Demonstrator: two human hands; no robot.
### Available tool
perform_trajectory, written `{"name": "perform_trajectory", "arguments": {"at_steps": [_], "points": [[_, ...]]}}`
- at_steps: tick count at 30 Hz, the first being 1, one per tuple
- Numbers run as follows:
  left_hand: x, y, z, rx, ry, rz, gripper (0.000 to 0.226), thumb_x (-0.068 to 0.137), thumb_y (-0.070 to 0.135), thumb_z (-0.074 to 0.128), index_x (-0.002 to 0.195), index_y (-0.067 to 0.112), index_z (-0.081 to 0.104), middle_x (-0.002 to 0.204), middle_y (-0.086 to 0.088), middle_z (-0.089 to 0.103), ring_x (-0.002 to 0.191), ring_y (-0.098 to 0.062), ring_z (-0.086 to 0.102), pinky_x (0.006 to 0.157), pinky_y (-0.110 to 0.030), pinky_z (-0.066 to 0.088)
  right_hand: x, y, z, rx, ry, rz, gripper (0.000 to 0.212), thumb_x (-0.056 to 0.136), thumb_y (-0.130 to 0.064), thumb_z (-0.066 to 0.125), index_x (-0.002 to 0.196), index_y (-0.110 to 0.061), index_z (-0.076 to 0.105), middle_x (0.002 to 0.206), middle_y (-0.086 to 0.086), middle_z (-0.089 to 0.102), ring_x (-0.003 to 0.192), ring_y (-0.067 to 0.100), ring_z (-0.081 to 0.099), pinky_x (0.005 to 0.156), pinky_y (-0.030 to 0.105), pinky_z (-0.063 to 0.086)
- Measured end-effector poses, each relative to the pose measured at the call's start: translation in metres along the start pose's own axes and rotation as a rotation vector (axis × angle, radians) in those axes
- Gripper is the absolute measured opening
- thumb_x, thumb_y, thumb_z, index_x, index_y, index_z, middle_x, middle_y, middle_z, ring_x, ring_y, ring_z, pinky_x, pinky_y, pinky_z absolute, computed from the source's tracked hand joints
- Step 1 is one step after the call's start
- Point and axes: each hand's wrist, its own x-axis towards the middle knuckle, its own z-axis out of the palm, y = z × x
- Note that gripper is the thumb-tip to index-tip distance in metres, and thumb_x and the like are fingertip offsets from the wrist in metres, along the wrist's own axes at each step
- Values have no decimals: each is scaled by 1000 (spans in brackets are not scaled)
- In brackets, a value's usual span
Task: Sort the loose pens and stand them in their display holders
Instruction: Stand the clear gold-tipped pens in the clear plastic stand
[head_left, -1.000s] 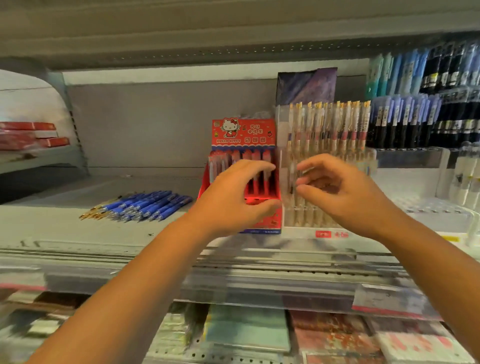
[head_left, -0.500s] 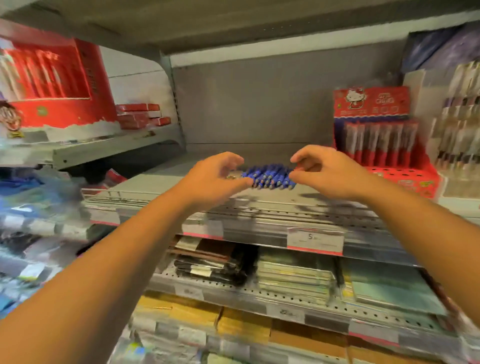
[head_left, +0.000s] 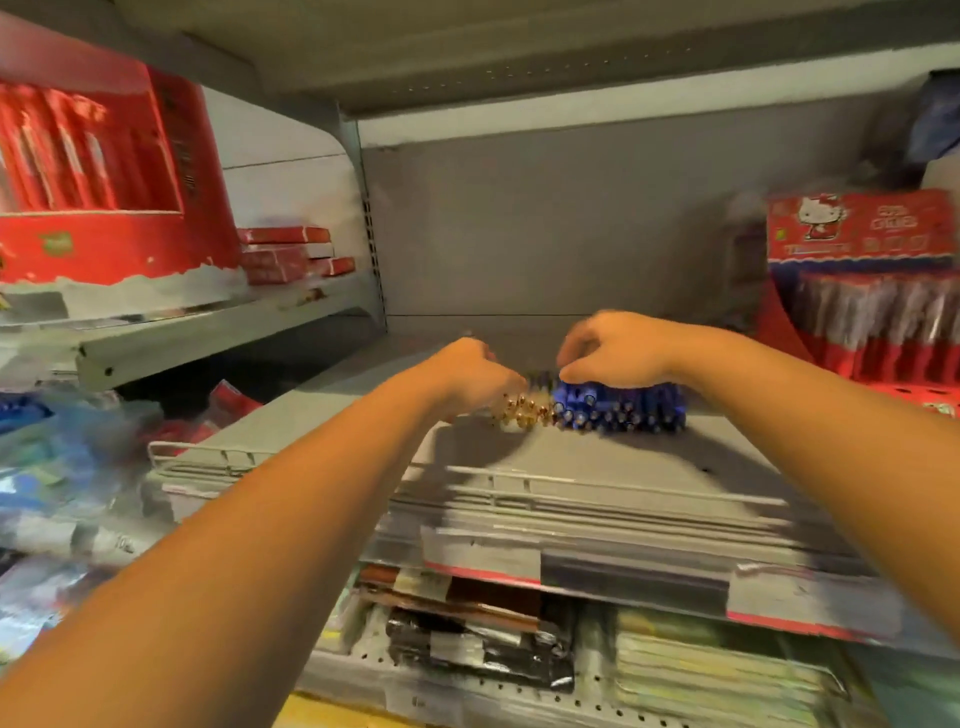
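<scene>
Cupping the blue pens (head_left: 621, 408) from both ends, your left hand (head_left: 467, 376) and right hand (head_left: 618, 348) curled narrow fingers around them, probably to gather them.

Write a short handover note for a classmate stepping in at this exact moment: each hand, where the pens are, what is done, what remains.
Left hand: curled over the gold-tipped end of the pile; grip hidden.
Right hand: resting on top of the loose blue plastic pens, fingers bent down; grasp unclear.
Pens: a heap lying flat on the grey metal shelf.
Red cartoon-cat cardboard display holder: at the right, already stocked.
Done: nothing visible for the blue pens.
Left: gather them and stand them in a holder.
</scene>
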Motion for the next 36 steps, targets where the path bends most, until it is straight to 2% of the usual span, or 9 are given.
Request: {"name": "perform_trajectory", "arguments": {"at_steps": [3,7,10,13,18,23,26,32,36], "points": [[33,-3,7,75,-64,-30,30,87,35,65,94,7,64,87,-15,61,68,-21,53,55,-26,43,25,0,6,-123,-143,29,21,97,-35,56,115,-29,65,105,-12,58,96,11,52,83,28,39],[64,1,17,188,-194,-24,30,96,34,54,105,8,67,112,-15,65,98,-30,64,69,-28,47,44,-7,13,-162,-236,73,24,101,-31,50,115,-27,69,103,-12,60,90,9,54,81,27,39],[81,9,21,197,-342,-13,38,103,33,42,78,10,61,78,-9,66,59,-21,64,47,-20,45,46,-9,11,-128,-253,137,22,101,-27,51,110,-24,71,107,-8,66,97,15,59,85,28,43],[89,13,22,198,-443,-7,42,103,29,38,72,8,58,44,-5,61,29,-15,55,31,-16,41,44,-8,12,-85,-246,219,14,98,-31,56,106,-28,67,101,-10,65,91,8,58,81,27,42],[97,11,21,174,-534,115,38,102,27,44,72,8,56,37,-2,56,25,-13,51,28,-17,40,46,-12,17,-119,-232,348,8,89,-36,63,82,-37,58,90,-10,62,81,10,57,68,27,42],[103,8,21,129,-561,185,36,101,25,45,70,10,56,44,-4,59,27,-12,51,29,-15,39,49,-19,20,-133,-214,483,5,83,-36,67,84,-31,65,87,-6,68,81,14,63,73,32,50],[104,4,23,110,-524,217,39,103,30,46,69,12,52,60,-4,54,23,-7,48,25,-14,35,49,-18,17,-124,-200,455,12,83,-31,69,72,-35,66,84,-10,67,79,12,62,71,29,47],[111,8,24,156,-541,236,35,102,38,47,74,17,51,70,-2,55,40,-8,54,31,-15,38,38,-4,15,59,-131,410,9,84,-34,72,76,-39,75,82,-23,65,84,2,60,75,23,42],[109,10,21,170,-561,162,33,99,32,50,73,13,60,44,0,62,33,-11,57,31,-16,40,39,-4,18,24,-153,394,6,83,-40,71,81,-36,74,93,-14,71,90,10,65,87,32,51]]}}
